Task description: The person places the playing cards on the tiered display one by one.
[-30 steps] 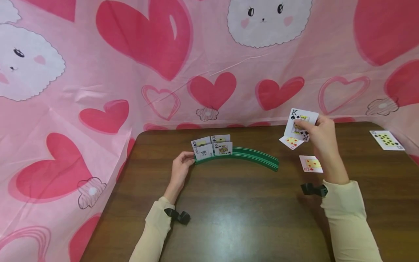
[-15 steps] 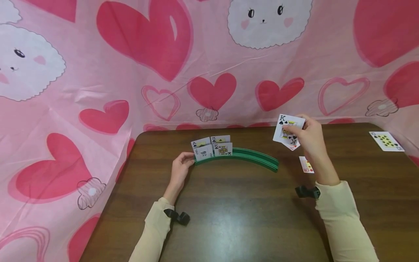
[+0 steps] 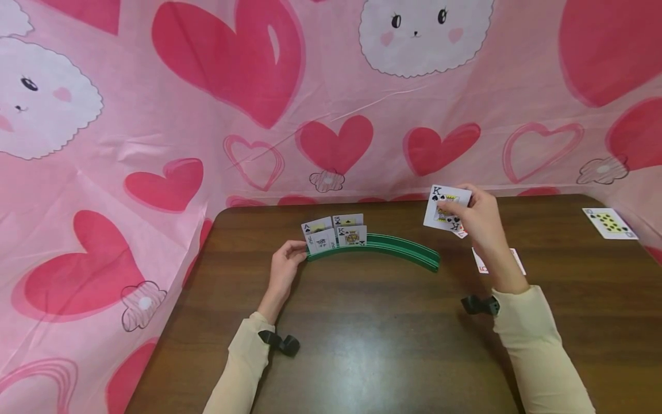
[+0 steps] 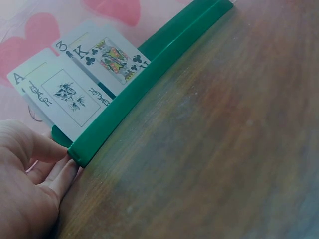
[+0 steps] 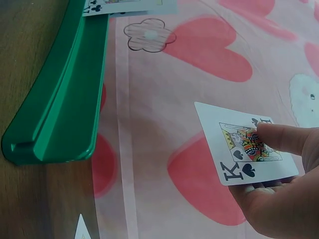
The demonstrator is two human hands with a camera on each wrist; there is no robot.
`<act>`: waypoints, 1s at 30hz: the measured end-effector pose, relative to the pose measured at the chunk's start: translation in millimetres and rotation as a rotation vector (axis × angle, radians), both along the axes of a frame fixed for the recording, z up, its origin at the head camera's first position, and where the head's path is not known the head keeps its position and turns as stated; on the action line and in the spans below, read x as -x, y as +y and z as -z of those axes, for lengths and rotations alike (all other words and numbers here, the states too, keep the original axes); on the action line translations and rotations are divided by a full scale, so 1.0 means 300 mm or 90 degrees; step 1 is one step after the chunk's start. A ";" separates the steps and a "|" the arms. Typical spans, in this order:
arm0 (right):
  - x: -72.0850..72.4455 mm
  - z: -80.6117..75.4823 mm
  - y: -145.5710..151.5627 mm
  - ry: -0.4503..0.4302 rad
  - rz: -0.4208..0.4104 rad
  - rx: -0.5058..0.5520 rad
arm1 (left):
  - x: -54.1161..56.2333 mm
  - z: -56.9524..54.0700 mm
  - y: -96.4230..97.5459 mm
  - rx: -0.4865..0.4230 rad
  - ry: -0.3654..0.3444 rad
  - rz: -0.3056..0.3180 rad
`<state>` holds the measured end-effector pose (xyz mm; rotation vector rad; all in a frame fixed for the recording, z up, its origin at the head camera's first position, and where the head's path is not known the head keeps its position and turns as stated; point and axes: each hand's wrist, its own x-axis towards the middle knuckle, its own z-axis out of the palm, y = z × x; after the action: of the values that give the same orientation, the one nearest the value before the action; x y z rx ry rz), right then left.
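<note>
My right hand (image 3: 483,221) pinches a king of spades card (image 3: 432,216), thumb on its face and fingers behind, above the table to the right of the green curved card holder (image 3: 400,247). At the holder's left end, my left hand (image 3: 284,267) grips its tip between thumb and fingers, as the left wrist view shows. Cards stand in the holder's left half: a joker (image 4: 70,94) in front of an ace (image 4: 22,74), and a king of clubs (image 4: 112,59) in front of a three (image 4: 62,46). The right wrist view shows the holder's right end (image 5: 65,124) without cards.
A red seven (image 3: 462,233) shows partly behind the held king. The five of diamonds (image 3: 519,261) lies on the wooden table (image 3: 362,333), partly covered by my right wrist. A black ten (image 3: 610,223) lies far right. Pink heart-print cloth (image 3: 341,86) hangs behind.
My right hand has moved left and slightly down with the king of spades, now overlapping more of the red seven. The left hand and card holder have stayed still.
</note>
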<state>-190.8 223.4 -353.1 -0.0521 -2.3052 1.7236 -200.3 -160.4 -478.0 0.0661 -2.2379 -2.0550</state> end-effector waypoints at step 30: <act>0.001 0.027 -0.075 -0.012 -0.094 -0.036 | -0.001 0.001 0.000 -0.007 0.009 0.001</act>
<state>-191.1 200.9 -361.2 0.1153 -2.4247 1.7305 -200.0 -160.4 -478.4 0.0506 -2.2196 -2.0623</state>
